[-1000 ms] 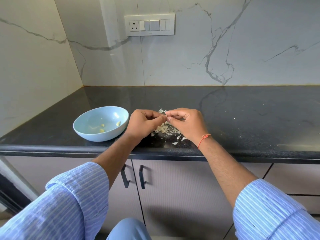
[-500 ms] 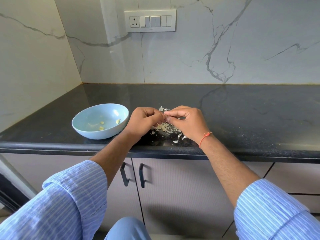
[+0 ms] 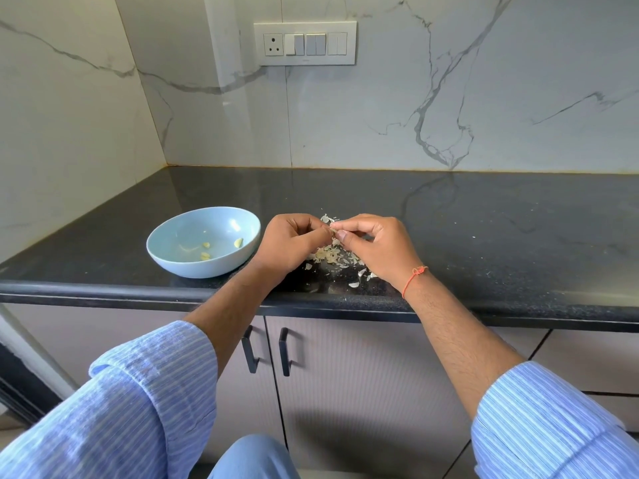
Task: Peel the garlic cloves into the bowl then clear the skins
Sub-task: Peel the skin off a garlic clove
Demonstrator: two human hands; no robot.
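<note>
Head view, black speckled stone countertop (image 3: 484,236). Left hand (image 3: 287,243) and right hand (image 3: 377,243): fingertips meet, both pinching one small pale garlic clove (image 3: 333,230) above a heap of papery off-white garlic skins (image 3: 332,255). Round pale-blue ceramic bowl (image 3: 173,257): just left of the left hand, holding a few peeled yellowish cloves (image 3: 221,248). Thin orange thread bracelet (image 3: 413,276): right wrist.

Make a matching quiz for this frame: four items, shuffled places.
Items:
1 light blue ceramic bowl
2 pale papery garlic skins
3 white wall switch panel
4 thin orange wrist thread

Places:
A on the marble wall
B on the black counter below the hands
C on the right wrist
D left of the left hand

Pairs: 1-D, 2-B, 3-A, 4-C
</note>
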